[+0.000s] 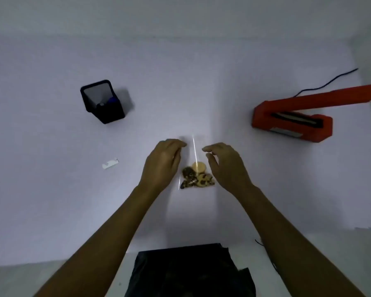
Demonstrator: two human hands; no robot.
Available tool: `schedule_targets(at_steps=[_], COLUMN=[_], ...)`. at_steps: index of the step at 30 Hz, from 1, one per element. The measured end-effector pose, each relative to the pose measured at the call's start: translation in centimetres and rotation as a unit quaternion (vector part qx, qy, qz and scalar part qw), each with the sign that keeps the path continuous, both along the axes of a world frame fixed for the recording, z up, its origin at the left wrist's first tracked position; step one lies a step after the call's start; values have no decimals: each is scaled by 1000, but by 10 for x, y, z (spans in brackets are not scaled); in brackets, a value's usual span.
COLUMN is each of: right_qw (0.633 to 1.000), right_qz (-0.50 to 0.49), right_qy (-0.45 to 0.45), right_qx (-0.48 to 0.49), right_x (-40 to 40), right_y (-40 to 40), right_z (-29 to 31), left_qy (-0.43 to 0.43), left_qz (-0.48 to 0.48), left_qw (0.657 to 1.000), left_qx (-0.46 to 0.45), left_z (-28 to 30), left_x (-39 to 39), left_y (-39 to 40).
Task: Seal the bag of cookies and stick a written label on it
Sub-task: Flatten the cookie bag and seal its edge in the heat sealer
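A clear plastic bag of cookies (196,175) is at the middle of the white table, with the cookies bunched at its near end and its open end pointing away from me. My left hand (162,165) pinches the bag's far left corner with its fingertips together. My right hand (228,167) is curled at the far right corner, thumb and forefinger nearly closed on the film. A small white label (110,163) lies flat to the left. An orange heat sealer (291,123) stands at the right with its arm raised.
A black pen holder (103,101) with pens stands at the back left. The sealer's black cord (330,81) runs toward the back right. The table's near edge (62,261) is close to my body, and dark clothing (191,273) shows below it.
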State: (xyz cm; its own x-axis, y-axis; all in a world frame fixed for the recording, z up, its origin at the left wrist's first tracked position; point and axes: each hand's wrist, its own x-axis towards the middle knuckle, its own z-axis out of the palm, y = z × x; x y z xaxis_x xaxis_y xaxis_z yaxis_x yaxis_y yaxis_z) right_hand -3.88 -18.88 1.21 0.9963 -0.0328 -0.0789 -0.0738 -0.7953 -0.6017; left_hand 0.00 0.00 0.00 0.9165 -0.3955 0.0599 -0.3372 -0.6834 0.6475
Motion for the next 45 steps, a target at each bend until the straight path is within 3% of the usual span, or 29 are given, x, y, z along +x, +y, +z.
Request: schedule_targets(at_steps=[4, 10, 15, 21, 30, 35, 45], right_qw=[996, 991, 985, 988, 989, 990, 994], right_qz=[40, 91, 122, 108, 92, 130, 103], right_qy=[0, -18, 15, 37, 59, 51, 36], right_qx=[-82, -94, -123, -107, -100, -33, -22], right_x=[12, 18, 26, 25, 21, 26, 14], right_y=[7, 22, 15, -8, -20, 5, -28], right_z=[-21, -36, -56, -66, -62, -70, -76], left_qy=[40, 28, 26, -21, 2, 39, 4], left_qz=[-1, 31, 18, 0, 20, 26, 39], left_qw=[999, 998, 999, 998, 999, 998, 998], left_qx=[11, -45, 31, 62, 44, 53, 47], left_z=[-32, -57, -85, -97, -99, -97, -96], left_x=[-3, -1, 1, -1, -5, -4, -6], left_y=[-10, -15, -17, -12, -13, -11, -13])
